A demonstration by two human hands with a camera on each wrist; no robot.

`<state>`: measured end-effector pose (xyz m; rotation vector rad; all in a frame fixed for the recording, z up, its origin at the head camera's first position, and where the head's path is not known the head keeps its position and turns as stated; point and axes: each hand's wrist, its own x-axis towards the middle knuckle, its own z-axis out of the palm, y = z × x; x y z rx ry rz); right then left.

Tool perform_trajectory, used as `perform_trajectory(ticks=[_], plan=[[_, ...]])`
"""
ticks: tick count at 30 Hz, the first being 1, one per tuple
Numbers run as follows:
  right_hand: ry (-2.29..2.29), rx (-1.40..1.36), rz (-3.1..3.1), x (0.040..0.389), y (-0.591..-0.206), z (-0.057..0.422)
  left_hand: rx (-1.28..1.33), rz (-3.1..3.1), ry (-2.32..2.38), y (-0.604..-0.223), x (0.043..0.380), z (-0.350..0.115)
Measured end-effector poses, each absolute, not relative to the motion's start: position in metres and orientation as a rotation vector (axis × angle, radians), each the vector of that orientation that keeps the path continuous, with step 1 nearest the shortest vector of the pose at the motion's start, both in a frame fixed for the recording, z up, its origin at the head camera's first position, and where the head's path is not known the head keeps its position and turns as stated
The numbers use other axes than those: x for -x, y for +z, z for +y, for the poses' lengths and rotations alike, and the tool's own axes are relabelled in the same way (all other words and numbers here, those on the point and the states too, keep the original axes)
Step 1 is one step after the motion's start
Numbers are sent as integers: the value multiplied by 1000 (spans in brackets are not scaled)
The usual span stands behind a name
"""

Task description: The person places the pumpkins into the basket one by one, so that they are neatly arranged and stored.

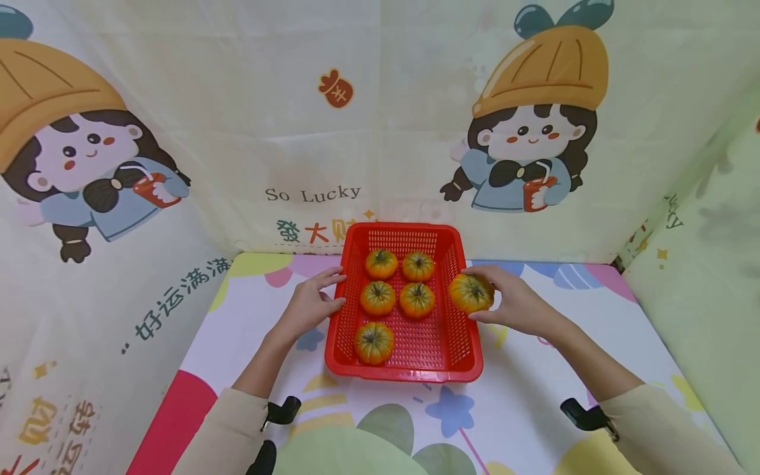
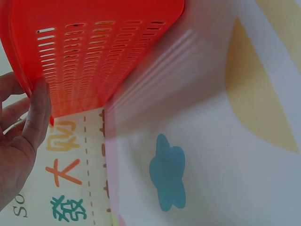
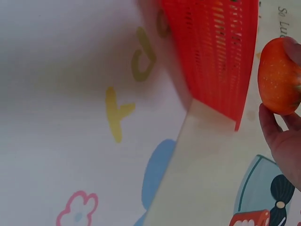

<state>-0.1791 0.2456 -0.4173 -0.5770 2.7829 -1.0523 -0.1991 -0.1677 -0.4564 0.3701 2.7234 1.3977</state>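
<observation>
My right hand [image 1: 518, 303] grips a small orange-and-green pumpkin [image 1: 472, 293] between thumb and fingers, over the right rim of a red plastic basket [image 1: 418, 376]. From the right wrist view, the held pumpkin [image 3: 280, 77] appears smooth and orange, beside the basket's outer wall [image 3: 211, 61]. My left hand [image 1: 310, 300] holds the basket's left rim; the left wrist view shows its thumb [image 2: 37, 115] against the rim. Several similar pumpkins lie inside the basket: two at the back, two in the middle, including one at right [image 1: 417, 300], and one at front left [image 1: 374, 343].
The basket stands on a table with a colourful printed cover [image 1: 516, 389], close to the patterned cloth backdrop [image 1: 415, 145]. More printed cloth [image 1: 712, 264] hangs along the right side, and another stretch [image 1: 89, 316] along the left. Dark straps show at both sleeves.
</observation>
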Motion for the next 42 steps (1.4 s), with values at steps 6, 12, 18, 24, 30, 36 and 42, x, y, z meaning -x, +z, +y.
perform_trajectory(ticks=[6,12,18,24,30,36,42], plan=[[-1040,697,2715,179,-421,229,-371,2721,1394,-457,198,-168],[-1025,774,2602,181,-421,213,-370,2718,1406,-457,197,-169],[-957,857,2542,183,-425,200,-366,2724,1406,-456,197,-168],[-842,903,2487,185,-429,186,-367,2726,1404,-455,197,-168],[-753,901,2432,184,-430,174,-368,2723,1400,-456,197,-168],[-624,938,2425,184,-433,163,-367,2722,1397,-456,197,-169],[-546,939,2427,183,-438,155,-375,2731,1381,-455,198,-168]])
